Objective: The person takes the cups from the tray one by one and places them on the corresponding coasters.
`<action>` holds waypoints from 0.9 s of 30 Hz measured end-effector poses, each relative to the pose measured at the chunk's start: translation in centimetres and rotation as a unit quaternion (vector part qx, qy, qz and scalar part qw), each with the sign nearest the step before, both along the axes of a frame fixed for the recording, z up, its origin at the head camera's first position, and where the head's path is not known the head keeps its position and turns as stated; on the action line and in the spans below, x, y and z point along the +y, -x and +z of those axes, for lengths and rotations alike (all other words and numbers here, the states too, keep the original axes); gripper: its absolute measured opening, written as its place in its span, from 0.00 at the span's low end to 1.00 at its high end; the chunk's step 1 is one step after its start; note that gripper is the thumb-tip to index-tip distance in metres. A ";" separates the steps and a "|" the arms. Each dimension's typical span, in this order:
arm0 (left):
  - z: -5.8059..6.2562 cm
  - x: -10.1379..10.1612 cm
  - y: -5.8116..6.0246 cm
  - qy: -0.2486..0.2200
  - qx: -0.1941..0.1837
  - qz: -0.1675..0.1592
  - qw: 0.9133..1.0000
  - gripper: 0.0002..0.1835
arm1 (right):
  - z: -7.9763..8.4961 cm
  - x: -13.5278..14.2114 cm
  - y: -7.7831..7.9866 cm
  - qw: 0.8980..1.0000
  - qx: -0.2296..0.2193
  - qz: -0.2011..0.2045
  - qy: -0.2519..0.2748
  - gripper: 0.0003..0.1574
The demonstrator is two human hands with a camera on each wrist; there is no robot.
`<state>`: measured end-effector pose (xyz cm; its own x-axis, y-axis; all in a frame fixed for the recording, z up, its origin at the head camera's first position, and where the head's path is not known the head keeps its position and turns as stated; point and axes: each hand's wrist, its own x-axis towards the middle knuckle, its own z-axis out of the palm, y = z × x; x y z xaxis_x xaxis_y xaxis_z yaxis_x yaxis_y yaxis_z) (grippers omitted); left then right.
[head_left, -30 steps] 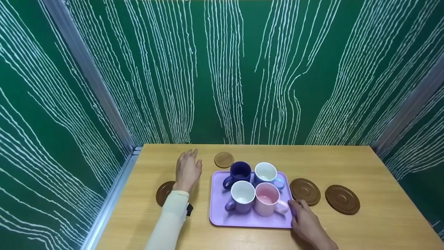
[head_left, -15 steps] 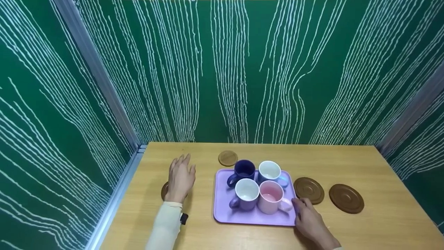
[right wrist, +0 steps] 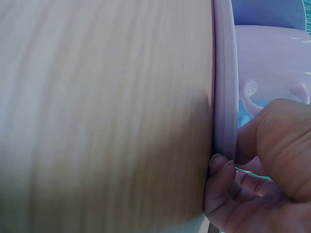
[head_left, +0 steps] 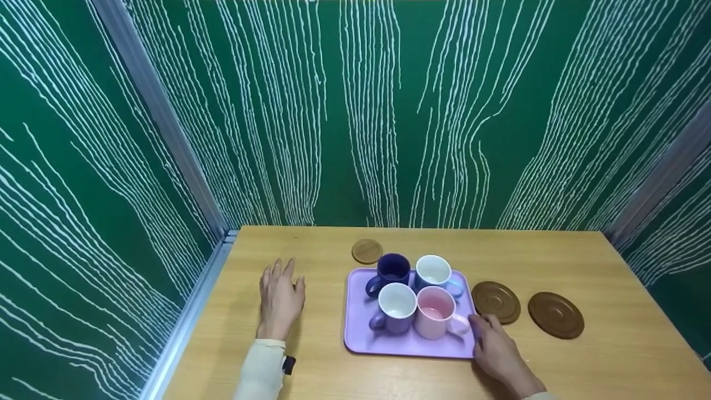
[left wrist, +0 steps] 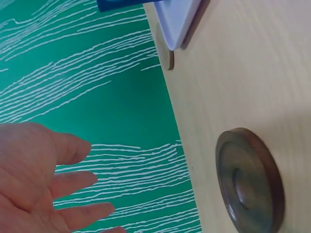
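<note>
A lilac tray [head_left: 355, 333] on the table carries a dark blue mug [head_left: 392, 272], a blue mug with a white inside [head_left: 433, 272], a purple mug [head_left: 397, 311] and a pink mug [head_left: 435, 319]. At the tray's right side my right hand [head_left: 497, 347] pinches the rim, thumb above and fingers beneath, as the right wrist view shows. My left hand [head_left: 279, 303] hovers left of the tray with fingers spread and nothing in them. Under it lies a brown round coaster [left wrist: 248, 182], hidden in the head view.
A small light wooden coaster [head_left: 367, 251] lies behind the tray's left corner. Two larger brown coasters [head_left: 496, 303] sit to the right, the nearer one close to the tray's edge. A green wall [head_left: 355, 111] with white lines rises along the table's back edge.
My left hand has drawn back toward me and left, covering the coaster in the head view. My right hand stays on the tray's rim. The whole head view has shifted slightly.
</note>
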<state>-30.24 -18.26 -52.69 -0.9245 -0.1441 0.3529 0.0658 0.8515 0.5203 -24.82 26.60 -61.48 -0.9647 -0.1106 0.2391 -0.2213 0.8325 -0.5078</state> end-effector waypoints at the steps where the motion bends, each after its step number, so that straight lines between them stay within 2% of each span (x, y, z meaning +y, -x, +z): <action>1: -0.2 -0.1 -0.2 -0.003 0.001 -0.002 1.000 0.28 | 0.0 0.0 0.0 1.000 -0.001 0.001 0.001 0.29; 9: -2.5 0.4 -2.1 -0.011 -0.020 -0.019 1.000 0.27 | -0.3 -0.2 0.2 1.000 -0.006 -0.006 -0.001 0.31; 15: -4.6 2.0 -3.2 -0.016 -0.027 -0.032 0.999 0.27 | -0.4 0.0 0.2 1.000 -0.016 -0.008 -0.004 0.31; 21: -6.3 3.7 -3.5 -0.021 -0.038 -0.062 0.997 0.28 | -0.4 0.0 0.2 1.000 -0.016 -0.007 -0.002 0.31; 27: -7.4 5.0 -3.3 -0.010 -0.040 -0.088 0.995 0.28 | -0.3 -0.2 0.1 1.000 -0.027 -0.007 0.002 0.31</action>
